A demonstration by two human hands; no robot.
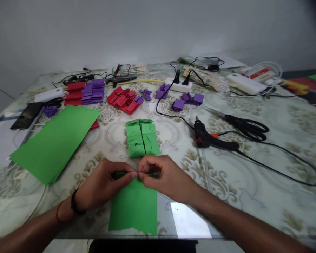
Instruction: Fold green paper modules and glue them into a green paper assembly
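A sheet of green paper (pixel 134 207) lies near the table's front edge. My left hand (pixel 105 182) and my right hand (pixel 163 175) meet at its far edge, each pinching that edge between thumb and forefinger, the fingertips almost touching. The edge under the fingers is partly hidden. Just beyond my hands lie folded green paper pieces (pixel 142 138), set in two columns. To the left rests a stack of green paper sheets (pixel 58 140).
A black glue gun (pixel 213 138) and black-handled scissors (pixel 244 126) lie on the right, with a cord looping round. Red folded papers (pixel 123 100), purple folded papers (pixel 177 104) and a white power strip (pixel 179 85) are farther back. A black phone (pixel 27 116) lies left.
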